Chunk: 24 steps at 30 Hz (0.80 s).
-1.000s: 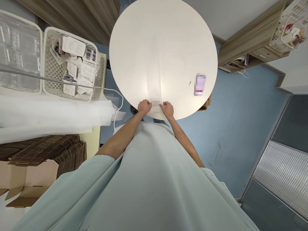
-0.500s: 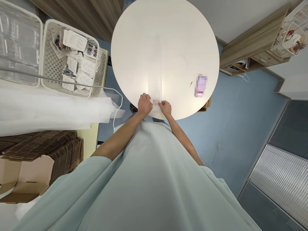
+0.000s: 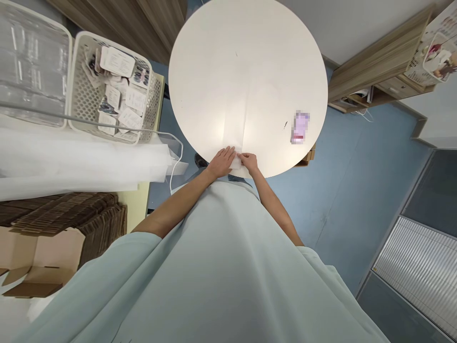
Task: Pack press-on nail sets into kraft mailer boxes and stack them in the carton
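A thin, whitish, see-through strip of wrapping sheet (image 3: pixel 234 119) runs lengthwise down the round white table (image 3: pixel 278 62) to its near edge. My left hand (image 3: pixel 222 162) lies over the near end of the strip with its fingers stretched out and flat. Just to the right, my right hand (image 3: pixel 249 161) pinches the strip's right edge between thumb and fingers. Whatever lies beneath the near end of the strip is covered.
On the left stand a perforated white basket (image 3: pixel 80 90) of carded small items and a bin of clear plastic boxes (image 3: pixel 32 62). Below them are white sheeting (image 3: pixel 89 164) and stacked flat cardboard (image 3: pixel 71 212). A blurred purple item (image 3: pixel 300 127) rests on the table's right.
My left hand has flattened from a curled grip and moved right onto the strip. The small pinkish patch between my hands is now covered. My right hand still pinches the edge.
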Tool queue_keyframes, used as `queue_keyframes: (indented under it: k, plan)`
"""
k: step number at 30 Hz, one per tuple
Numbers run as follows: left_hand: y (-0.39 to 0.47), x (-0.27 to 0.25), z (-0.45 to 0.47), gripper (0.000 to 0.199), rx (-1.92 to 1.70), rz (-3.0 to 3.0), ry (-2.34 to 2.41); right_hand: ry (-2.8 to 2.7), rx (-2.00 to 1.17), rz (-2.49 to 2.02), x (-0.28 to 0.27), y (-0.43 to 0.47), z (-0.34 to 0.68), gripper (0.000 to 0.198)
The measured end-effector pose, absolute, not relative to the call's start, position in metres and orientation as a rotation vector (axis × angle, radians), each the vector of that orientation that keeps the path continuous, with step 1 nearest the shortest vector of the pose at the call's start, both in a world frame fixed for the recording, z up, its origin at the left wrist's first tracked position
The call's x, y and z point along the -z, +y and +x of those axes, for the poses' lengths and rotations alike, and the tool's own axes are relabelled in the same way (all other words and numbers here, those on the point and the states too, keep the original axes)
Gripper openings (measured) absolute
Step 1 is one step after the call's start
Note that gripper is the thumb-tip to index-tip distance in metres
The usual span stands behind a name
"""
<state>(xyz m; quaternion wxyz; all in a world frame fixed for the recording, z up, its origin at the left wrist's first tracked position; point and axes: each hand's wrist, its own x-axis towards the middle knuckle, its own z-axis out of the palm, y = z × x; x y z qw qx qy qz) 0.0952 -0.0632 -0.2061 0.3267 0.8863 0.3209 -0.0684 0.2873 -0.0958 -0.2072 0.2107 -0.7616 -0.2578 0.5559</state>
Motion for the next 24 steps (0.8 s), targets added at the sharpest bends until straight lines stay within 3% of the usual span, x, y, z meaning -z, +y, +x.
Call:
queue_keyframes:
  k: [4, 7, 11, 13, 19, 24]
  plan:
    - [-0.063, 0.202, 0.091, 0.082, 0.194, 2.274, 0.884, -0.629, -1.663, -2.062, 0.202, -0.101, 0.293, 0.024]
    - [-0.062, 0.197, 0.088, 0.077, 0.196, 2.215, 0.945, -1.011, -1.479, -2.186, 0.194, -0.107, 0.298, 0.023]
    - [-0.059, 0.192, 0.088, 0.071, 0.200, 2.147, 0.990, -1.737, -1.200, -2.051, 0.186, -0.117, 0.302, 0.060]
    - [-0.056, 0.191, 0.089, 0.068, 0.198, 2.113, 0.992, -1.917, -1.222, -1.959, 0.185, -0.120, 0.302, 0.065]
    - [-0.043, 0.193, 0.092, 0.060, 0.078, 1.788, 1.157, -1.767, -1.298, -1.962, 0.193, -0.114, 0.306, 0.050]
    - [-0.029, 0.197, 0.092, 0.070, -0.051, 1.359, 1.428, -1.572, -1.330, -1.995, 0.202, -0.094, 0.306, 0.033]
